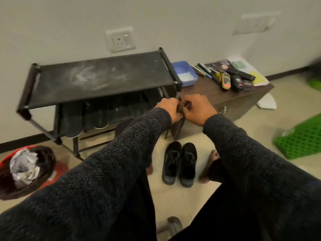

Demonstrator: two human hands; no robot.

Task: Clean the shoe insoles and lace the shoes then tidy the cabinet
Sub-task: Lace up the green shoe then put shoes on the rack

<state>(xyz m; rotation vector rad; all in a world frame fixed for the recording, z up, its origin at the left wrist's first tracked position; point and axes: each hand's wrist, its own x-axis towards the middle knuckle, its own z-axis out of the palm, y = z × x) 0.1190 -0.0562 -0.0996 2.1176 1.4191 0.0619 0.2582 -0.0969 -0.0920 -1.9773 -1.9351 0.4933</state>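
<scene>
Dark knit sleeves [107, 171] fill the lower frame. Lower left: red bin [26, 171] with crumpled paper. Upper left: dusty black shoe rack [97, 79], insoles [83, 117] leaning under its top shelf. Centre: left hand [169, 108] and right hand [198, 108] meet, both pinching a dark cloth [178, 129]. Below them: black shoes [179, 164] paired on the floor. Upper right: cluttered brown table [225, 94].

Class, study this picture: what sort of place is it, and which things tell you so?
Probably a room in a home, near where shoes are kept. A black shoe rack stands against a wall with a wall socket, a pair of black shoes sits on the floor, and a low brown table holds remotes and pens.
</scene>
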